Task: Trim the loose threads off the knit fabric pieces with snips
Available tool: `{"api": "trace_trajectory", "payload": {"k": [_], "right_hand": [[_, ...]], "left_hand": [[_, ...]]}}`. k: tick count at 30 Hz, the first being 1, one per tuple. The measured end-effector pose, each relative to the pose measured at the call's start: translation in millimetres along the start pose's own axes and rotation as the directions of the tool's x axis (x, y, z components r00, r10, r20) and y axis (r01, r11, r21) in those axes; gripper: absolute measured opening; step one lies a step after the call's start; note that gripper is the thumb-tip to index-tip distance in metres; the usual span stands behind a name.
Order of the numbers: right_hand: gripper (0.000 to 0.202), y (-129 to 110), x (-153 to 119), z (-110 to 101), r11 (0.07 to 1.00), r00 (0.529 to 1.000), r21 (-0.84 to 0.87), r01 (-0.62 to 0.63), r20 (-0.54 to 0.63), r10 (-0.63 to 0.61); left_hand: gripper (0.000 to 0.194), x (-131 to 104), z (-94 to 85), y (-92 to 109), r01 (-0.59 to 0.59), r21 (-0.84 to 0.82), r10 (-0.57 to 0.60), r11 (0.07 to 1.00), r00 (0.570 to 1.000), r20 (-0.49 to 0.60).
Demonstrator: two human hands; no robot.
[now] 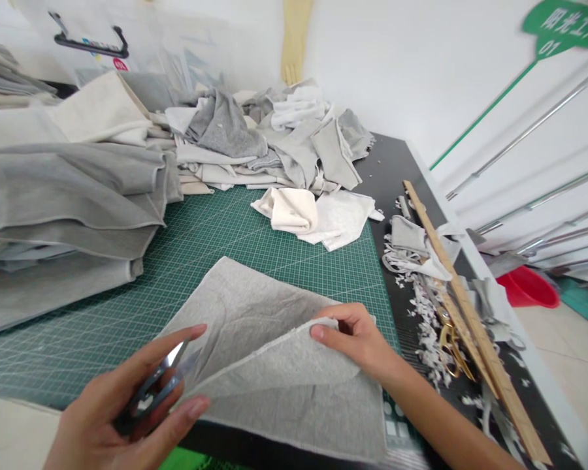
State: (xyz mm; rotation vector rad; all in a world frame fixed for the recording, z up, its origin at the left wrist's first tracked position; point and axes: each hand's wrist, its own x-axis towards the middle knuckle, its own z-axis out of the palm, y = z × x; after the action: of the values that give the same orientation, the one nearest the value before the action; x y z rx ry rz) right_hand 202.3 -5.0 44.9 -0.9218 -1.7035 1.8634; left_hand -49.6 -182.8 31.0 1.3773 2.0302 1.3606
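Note:
Thread snips with dark handles and short shiny blades (159, 385) rest in my left hand (127, 398), whose thumb and forefinger are spread beside the cloth's left edge. A light grey cloth (298, 418) with stitched edges lies at the front of the green cutting mat (215, 228). Its upper layer is lifted and folded back. At the right, my right hand (353, 336) pinches that raised edge between thumb and fingers.
Grey cloths (68, 189) are stacked at the left. Crumpled fabric (225, 124) lines the back, with a cream piece (294, 210) in front. Wooden rulers (470, 307), gold-handled scissors (451, 346) and scraps lie along the right edge. A clear bin (142, 39) stands behind.

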Motion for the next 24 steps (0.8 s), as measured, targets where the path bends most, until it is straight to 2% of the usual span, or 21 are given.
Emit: {"api": "trace_trajectory", "payload": {"k": [3, 6, 9, 12, 16, 21, 24], "right_hand": [[0.025, -2, 0, 1, 0.998, 0.999, -0.046, 0.036, 0.022, -0.035], [0.022, -3, 0, 3, 0.994, 0.996, -0.075, 0.083, 0.029, -0.081], [0.022, -3, -1, 4, 0.994, 0.996, -0.062, 0.084, 0.032, -0.082], [0.022, -3, -2, 4, 0.995, 0.995, -0.045, 0.092, 0.034, -0.09], [0.021, -1, -3, 4, 0.993, 0.993, -0.037, 0.115, 0.036, -0.114], [0.021, 3, -1, 3, 0.992, 0.991, -0.014, 0.128, 0.044, -0.127], [0.019, 6, 0, 2, 0.989, 0.988, -0.001, 0.147, 0.049, -0.147]], "left_hand": [[0.04, 1, -6.7, -1, -0.164, 0.2, 0.132, 0.966, 0.978, 0.162], [0.039, 3, -2.6, 7, -0.283, 0.207, 0.215, 0.936, 0.929, 0.301], [0.042, 14, 8.9, 21, -0.393, 0.173, 0.28, 0.903, 0.844, 0.458], [0.044, 27, 20.2, 33, -0.525, 0.193, 0.383, 0.829, 0.785, 0.488], [0.042, 38, 28.7, 36, -0.637, 0.268, 0.466, 0.723, 0.736, 0.491], [0.038, 41, 34.2, 36, -0.669, 0.25, 0.487, 0.7, 0.703, 0.519], [0.036, 40, 36.9, 37, -0.663, 0.24, 0.487, 0.709, 0.707, 0.513]]}}
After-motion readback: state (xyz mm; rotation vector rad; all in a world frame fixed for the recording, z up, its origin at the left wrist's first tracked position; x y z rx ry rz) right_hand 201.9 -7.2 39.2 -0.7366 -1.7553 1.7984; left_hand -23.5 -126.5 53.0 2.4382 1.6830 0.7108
